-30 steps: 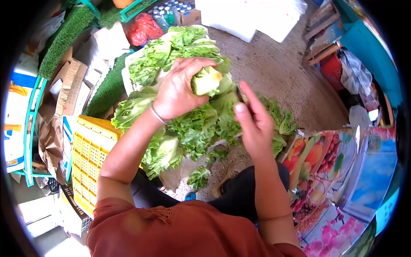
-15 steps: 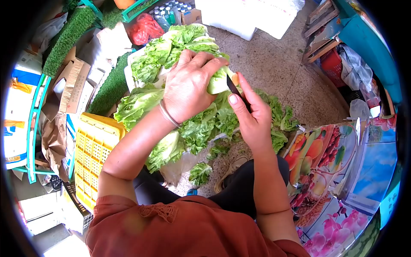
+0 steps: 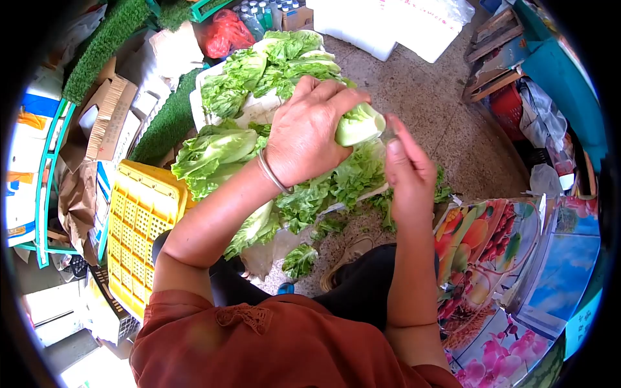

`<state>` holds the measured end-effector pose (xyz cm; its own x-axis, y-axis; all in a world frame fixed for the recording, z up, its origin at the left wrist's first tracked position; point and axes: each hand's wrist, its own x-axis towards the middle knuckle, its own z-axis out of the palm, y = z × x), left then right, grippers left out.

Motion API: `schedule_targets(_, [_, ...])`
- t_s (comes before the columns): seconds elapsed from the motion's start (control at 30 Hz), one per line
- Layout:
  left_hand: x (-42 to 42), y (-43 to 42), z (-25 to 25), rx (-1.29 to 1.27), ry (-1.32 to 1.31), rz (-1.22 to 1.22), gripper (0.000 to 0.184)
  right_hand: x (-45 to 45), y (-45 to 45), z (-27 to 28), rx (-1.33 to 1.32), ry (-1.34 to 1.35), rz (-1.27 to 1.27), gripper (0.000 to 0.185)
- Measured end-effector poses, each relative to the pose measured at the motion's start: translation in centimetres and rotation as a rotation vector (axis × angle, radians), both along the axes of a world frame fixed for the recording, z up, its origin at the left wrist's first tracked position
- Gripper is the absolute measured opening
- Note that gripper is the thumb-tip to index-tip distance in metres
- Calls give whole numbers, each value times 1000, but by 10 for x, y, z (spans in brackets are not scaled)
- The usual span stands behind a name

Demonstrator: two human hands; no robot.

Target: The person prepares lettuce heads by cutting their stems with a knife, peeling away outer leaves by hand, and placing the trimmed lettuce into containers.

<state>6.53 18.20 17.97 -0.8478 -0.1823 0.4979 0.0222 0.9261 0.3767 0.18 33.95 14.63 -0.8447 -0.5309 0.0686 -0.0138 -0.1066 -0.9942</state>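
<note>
My left hand [image 3: 310, 132], with a bangle at the wrist, is wrapped over a lettuce head [image 3: 359, 125], its pale cut stem end facing right. Close against that stem end, my right hand [image 3: 412, 165] grips a small knife [image 3: 388, 134]; the blade is blurred and mostly hidden by the thumb and fingers. Beneath both hands lie loose lettuce leaves [image 3: 307, 200]. Just beyond, more lettuce heads [image 3: 284, 61] are heaped in a white container [image 3: 196, 107]. One torn leaf [image 3: 300, 260] lies on the floor between my feet.
To the left stands a yellow plastic crate [image 3: 139, 223], near cardboard boxes [image 3: 111, 123] and artificial turf strips [image 3: 169, 119]. White foam boxes [image 3: 352, 29] are at the back. A fruit-printed panel [image 3: 485, 252] borders the right side, with a red basket [image 3: 506, 107] farther back.
Both hands have shifted right with the lettuce and knife. The stem end now shows more fully, and the knife has moved from across the stem to its right edge.
</note>
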Motion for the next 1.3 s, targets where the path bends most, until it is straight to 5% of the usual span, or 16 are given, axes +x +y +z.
schedule_targets(0.07, [0, -4, -1, 22, 44, 3, 53, -8, 6, 1, -107, -91, 47, 34])
schedule_targets(0.17, [2, -20, -4, -31, 72, 66, 54, -27, 17, -5, -509, -627, -70, 28])
schedule_targets(0.4, [-19, -128, -103, -274, -440, 540, 53, -49, 46, -11, -643, -599, -168, 22])
schedule_targets(0.5, [-24, -154, -146, -115, -752, 549, 47, -49, 48, -10, -664, -597, -147, 27])
schedule_targets(0.57, [-26, -182, -174, 138, -956, 140, 56, -47, 42, -4, -613, -580, -217, 36])
schedule_targets(0.67, [-31, -216, -145, 480, -1011, 369, 67, -44, 37, -3, -575, -612, -224, 39])
schedule_targets(0.73, [-25, -231, -151, 226, -768, 913, 80, -43, 33, -2, -570, -618, -216, 41])
schedule_targets(0.8, [-15, -251, -168, 81, -706, 1113, 100, -42, 33, -3, -547, -630, -185, 42])
schedule_targets(0.93, [-18, -275, -172, 704, -442, 1274, 124, -40, 31, -5, -540, -638, -159, 43])
schedule_targets(1.0, [-18, -300, -199, 815, -149, 1407, 114, -40, 31, -5, -521, -644, -146, 44])
schedule_targets(1.2, [-16, -310, -193, 1043, -77, 1325, 80, -39, 30, -5, -507, -672, -110, 42])
schedule_targets(1.3, [-10, -341, -236, 1537, 143, 1046, 53, -37, 28, -4, -502, -683, -108, 42])
